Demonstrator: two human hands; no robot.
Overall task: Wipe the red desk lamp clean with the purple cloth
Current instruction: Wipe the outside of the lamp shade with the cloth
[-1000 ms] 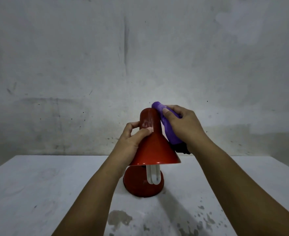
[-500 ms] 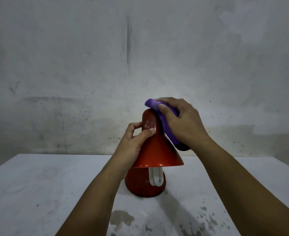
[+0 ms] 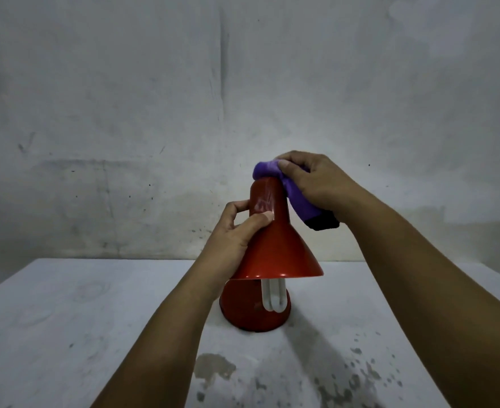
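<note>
Glossy red lamp (image 3: pixel 275 248) w/ cone shade stands mid table (image 3: pixel 66 319), white bulb (image 3: pixel 273 298) under shade. Left hand (image 3: pixel 237 234) grips its smooth neck. Right hand (image 3: pixel 313 184) clutches soft purple cloth (image 3: pixel 296 192) vs lamp top. Table pale, stained.

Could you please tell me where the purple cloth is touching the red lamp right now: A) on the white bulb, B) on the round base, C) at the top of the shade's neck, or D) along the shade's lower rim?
C: the right hand presses the cloth over the top of the lamp neck, while the left hand steadies the neck lower down.
</note>
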